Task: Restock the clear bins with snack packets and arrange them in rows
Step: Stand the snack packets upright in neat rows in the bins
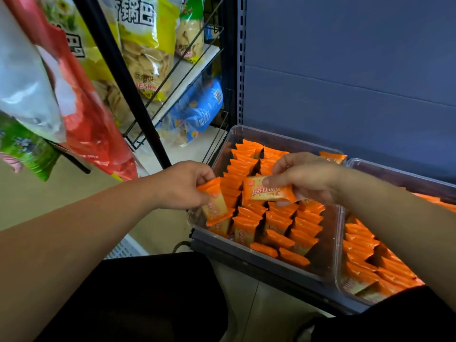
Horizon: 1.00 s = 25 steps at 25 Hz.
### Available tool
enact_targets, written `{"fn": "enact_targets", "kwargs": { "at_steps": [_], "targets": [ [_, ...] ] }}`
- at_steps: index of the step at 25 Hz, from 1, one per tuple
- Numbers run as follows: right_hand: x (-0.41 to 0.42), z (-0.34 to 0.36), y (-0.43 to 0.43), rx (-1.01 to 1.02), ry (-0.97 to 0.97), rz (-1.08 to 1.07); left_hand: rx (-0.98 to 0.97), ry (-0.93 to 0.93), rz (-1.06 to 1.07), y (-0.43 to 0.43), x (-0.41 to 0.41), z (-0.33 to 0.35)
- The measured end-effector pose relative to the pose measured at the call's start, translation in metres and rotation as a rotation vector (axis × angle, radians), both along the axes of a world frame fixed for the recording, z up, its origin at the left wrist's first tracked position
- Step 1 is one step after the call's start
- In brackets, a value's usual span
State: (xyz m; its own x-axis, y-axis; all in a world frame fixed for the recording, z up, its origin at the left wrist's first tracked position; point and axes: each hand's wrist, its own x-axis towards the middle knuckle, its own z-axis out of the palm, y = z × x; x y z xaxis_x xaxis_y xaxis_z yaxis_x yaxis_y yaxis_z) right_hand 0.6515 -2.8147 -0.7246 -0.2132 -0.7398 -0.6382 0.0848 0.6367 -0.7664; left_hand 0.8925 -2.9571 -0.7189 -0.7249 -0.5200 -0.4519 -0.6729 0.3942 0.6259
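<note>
A clear bin (330, 245) on the shelf holds rows of small orange snack packets (281, 223). My left hand (182, 186) pinches one orange packet (214, 202) by its top end over the bin's near left corner. My right hand (303, 176) pinches another orange packet (269, 192) flat between thumb and fingers above the middle of the bin. A second clear bin (399, 176) to the right also holds orange packets (370, 265); my right forearm covers part of it.
A black wire rack (138, 95) at the left carries large yellow, blue, red and green snack bags (145, 45). A blue back panel (345, 70) rises behind the bins. The dark shelf edge (246, 262) runs under the bins, with my dark clothing below.
</note>
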Motion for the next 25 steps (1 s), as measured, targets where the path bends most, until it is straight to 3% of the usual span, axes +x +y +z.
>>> {"fn": "enact_targets", "kwargs": {
  "at_steps": [4,8,15,19,25],
  "targets": [
    [0.009,-0.001,-0.002,0.021,0.081,0.040,-0.202,-0.178,-0.282,-0.001,-0.001,-0.010],
    [0.017,-0.016,-0.006,0.034,-0.076,0.039,-0.370,-0.338,-0.511,0.007,-0.016,-0.020],
    [0.033,-0.028,-0.001,-0.032,0.149,0.135,-0.727,-0.442,-0.727,0.026,-0.030,-0.044],
    [0.044,-0.031,0.003,-0.037,0.224,0.312,-0.603,-0.459,-0.640,0.017,-0.034,-0.040],
    [0.056,-0.042,0.014,-0.080,0.526,0.531,-0.368,-0.233,-0.356,0.000,-0.020,-0.029]
  ]
}}
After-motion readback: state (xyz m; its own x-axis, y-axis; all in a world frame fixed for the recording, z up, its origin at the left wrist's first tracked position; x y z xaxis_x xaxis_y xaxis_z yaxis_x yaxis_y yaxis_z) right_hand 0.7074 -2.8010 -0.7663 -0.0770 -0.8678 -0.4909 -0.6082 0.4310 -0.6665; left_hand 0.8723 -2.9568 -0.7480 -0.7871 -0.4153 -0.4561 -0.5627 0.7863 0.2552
